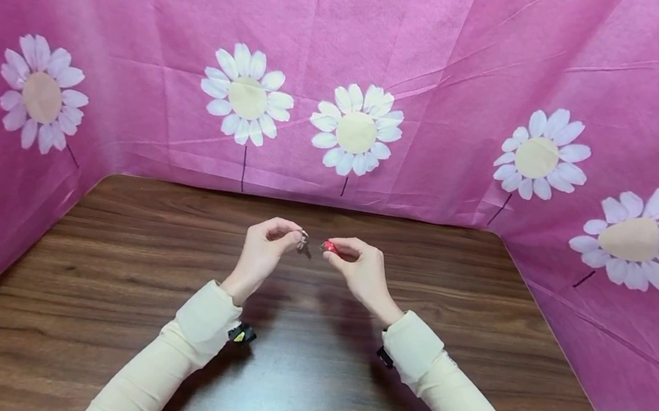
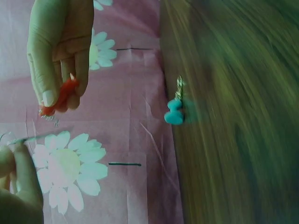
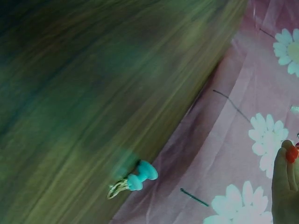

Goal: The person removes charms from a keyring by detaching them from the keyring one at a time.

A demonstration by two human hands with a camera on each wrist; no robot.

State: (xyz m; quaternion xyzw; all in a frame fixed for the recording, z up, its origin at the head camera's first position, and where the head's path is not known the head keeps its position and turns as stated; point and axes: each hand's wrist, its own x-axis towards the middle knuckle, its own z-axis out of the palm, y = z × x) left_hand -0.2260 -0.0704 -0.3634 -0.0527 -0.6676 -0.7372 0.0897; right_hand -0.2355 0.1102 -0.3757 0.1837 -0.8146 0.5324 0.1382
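Over the far half of the table, both hands are raised facing each other with a small gap between them. My left hand [image 1: 261, 252] pinches a metal key ring [image 1: 303, 235], and a dark key [image 1: 307, 252] dangles from it. Between thumb and fingers my right hand [image 1: 366, 270] holds a small red charm [image 1: 329, 246] with metal links at its end, seen also as a red charm [image 2: 60, 98] in the left wrist view. On the tabletop lies a turquoise charm [image 2: 174, 113] with a gold-coloured clasp [image 2: 180, 86]; in the head view it is hidden.
The dark wood-grain table [image 1: 304, 397] reaches back to a pink cloth [image 1: 427, 31] with white daisies, which hangs at the back and both sides. Small black cameras sit at the left wrist [image 1: 242, 333] and right wrist [image 1: 385, 357].
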